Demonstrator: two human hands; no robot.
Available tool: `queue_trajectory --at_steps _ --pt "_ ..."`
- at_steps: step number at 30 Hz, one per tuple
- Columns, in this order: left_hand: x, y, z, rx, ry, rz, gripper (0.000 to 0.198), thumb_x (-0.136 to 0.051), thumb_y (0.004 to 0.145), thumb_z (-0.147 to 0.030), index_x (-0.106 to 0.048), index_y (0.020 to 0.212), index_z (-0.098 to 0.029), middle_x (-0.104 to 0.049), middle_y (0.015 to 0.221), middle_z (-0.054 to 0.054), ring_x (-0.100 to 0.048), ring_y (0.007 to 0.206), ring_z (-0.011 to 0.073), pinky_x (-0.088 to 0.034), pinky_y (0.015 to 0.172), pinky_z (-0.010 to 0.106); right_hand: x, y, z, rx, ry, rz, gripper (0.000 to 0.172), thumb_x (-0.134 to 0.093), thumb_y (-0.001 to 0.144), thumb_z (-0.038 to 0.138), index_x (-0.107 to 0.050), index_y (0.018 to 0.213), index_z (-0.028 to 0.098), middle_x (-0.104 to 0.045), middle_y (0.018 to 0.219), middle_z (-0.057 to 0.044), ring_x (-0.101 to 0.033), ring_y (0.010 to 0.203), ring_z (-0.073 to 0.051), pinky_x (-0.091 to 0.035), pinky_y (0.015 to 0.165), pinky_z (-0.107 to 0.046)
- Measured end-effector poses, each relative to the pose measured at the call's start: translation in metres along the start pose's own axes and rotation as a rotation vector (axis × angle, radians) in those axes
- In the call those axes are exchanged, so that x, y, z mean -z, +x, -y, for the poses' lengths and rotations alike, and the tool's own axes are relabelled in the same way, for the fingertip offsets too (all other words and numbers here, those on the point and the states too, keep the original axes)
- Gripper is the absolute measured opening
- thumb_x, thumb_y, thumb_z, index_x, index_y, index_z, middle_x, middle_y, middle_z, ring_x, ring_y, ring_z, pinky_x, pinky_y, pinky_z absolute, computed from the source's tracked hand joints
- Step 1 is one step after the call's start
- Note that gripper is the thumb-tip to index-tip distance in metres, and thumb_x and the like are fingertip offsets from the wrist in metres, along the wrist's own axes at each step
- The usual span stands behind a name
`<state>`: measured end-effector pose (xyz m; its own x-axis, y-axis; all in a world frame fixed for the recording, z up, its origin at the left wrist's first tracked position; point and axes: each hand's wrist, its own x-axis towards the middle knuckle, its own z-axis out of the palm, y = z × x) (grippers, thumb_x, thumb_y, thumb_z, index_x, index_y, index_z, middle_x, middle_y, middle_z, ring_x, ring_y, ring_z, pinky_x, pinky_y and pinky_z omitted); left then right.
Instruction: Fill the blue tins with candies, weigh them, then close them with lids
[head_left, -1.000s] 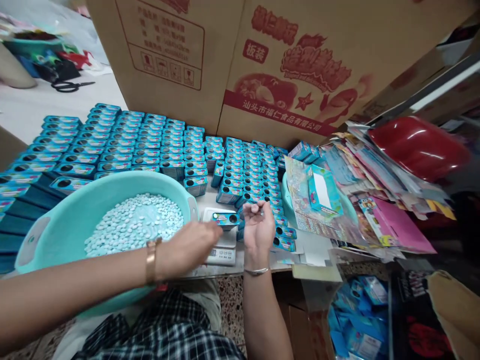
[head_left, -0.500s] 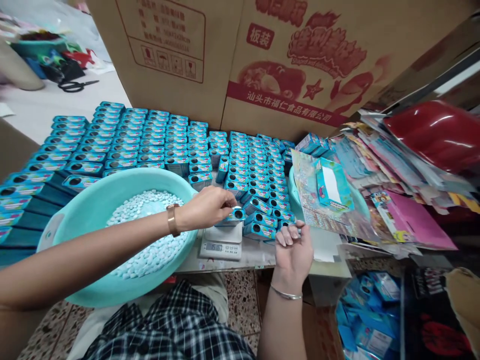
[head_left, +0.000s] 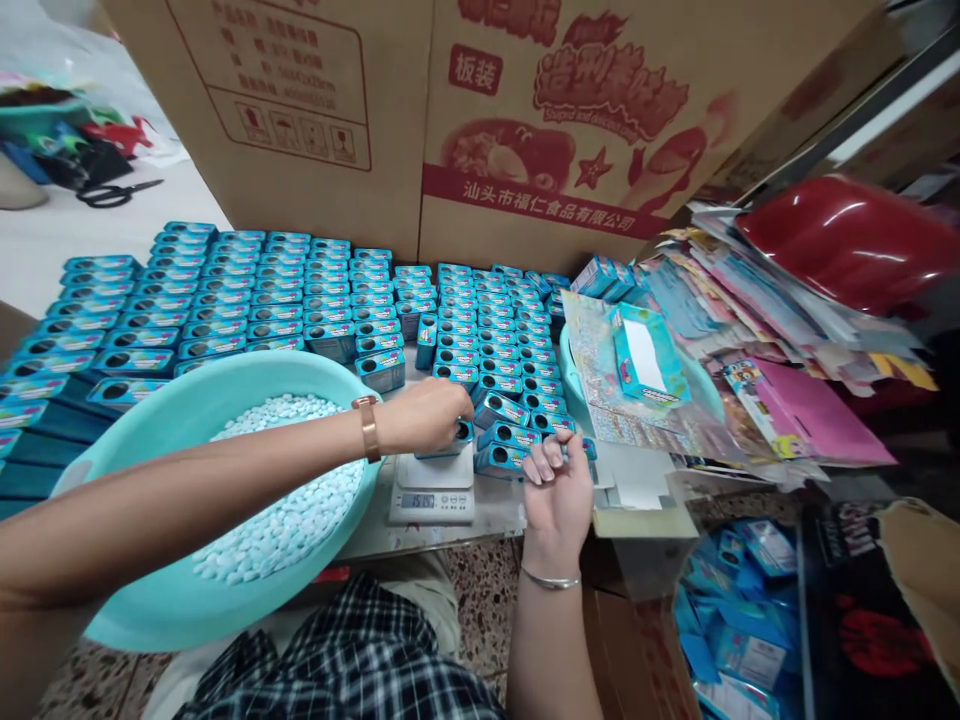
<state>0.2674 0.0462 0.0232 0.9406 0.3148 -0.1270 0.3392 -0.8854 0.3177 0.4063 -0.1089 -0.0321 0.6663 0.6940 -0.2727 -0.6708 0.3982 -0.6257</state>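
A kitchen scale (head_left: 432,502) with a lit display stands at the table's front edge. On its pan lies a small blue candy box (head_left: 464,434) with a dark round spot on its face. My left hand (head_left: 427,416) bends over this box, fingers pinched at it; whatever is between the fingertips is hidden. Palm up, my right hand (head_left: 559,490) is by the boxes right of the scale, its fingers curled in; their inner side cannot be seen. Under my left forearm stands a turquoise basin (head_left: 127,600) with many pale blue candies (head_left: 300,520).
Rows of upright blue boxes (head_left: 277,300) cover the table behind the basin and scale. A large cardboard carton (head_left: 390,120) stands behind them. At the right are a second basin (head_left: 709,385) under a plastic sheet, piled packaging (head_left: 697,280), and a container of blue boxes (head_left: 750,640) below.
The view has shifted, so most things sit farther left. My left hand has closed in over the box on the scale, covering more of it. My right hand keeps its curled pose.
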Motion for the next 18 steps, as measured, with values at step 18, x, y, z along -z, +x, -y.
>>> queue_trajectory --at_steps 18 --pt "0.026 -0.046 0.040 0.238 -0.386 -0.395 0.040 -0.056 0.086 -0.039 -0.064 0.119 -0.017 -0.073 0.095 0.005 -0.065 0.077 0.0153 -0.049 0.071 0.027 -0.004 0.005 -0.003 -0.042 -0.159 0.042 0.027 -0.073 0.079 0.038 -0.059 0.089 0.018 -0.042 0.068 0.007 -0.033 0.048 -0.002 -0.024 0.039 -0.013"
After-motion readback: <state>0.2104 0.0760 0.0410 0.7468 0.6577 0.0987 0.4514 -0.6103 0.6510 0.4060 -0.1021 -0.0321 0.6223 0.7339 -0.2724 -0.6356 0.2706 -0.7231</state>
